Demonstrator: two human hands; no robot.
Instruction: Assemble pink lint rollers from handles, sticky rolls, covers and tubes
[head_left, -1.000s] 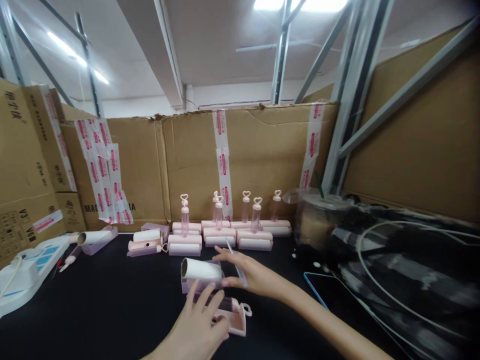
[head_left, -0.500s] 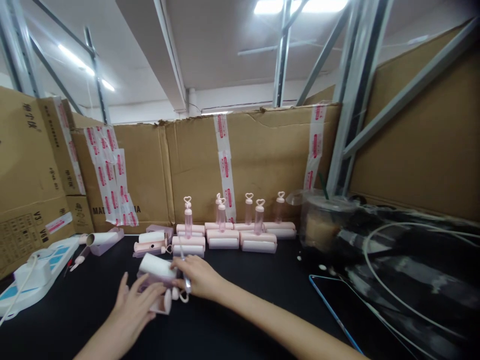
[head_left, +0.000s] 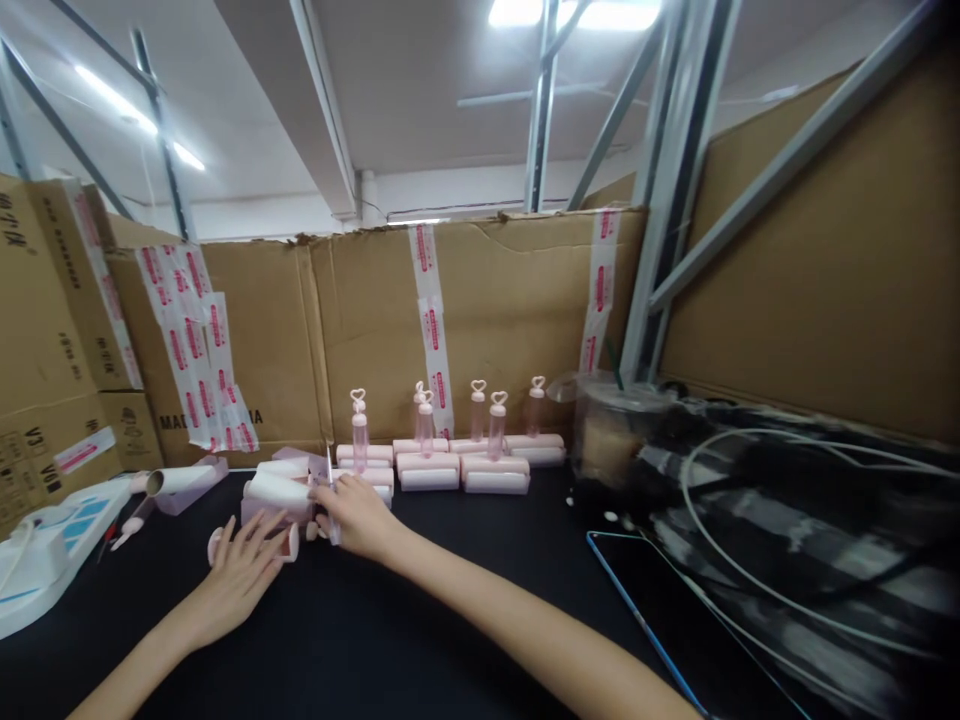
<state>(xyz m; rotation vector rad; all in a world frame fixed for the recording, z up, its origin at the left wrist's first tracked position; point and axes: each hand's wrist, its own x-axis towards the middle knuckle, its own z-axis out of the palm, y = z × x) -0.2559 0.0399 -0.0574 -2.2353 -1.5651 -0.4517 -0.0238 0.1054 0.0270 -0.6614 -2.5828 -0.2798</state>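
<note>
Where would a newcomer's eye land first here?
Likely on the pink rollers in the middle, their heart-topped handles upright before the cardboard wall. Next, left of centre, the left hand over a pink casing and the right hand with a slim pointed tool.

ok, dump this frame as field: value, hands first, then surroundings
left hand: fingers spread over a pink casing
right hand: holding a slim pointed tool, fingertips by a white roll
back row: pink rollers with upright, heart-topped handles
far left: power strip
far right: lidded cup, green straw, blue-edged device
surface: black tabletop
unclear: exact tool type
</note>
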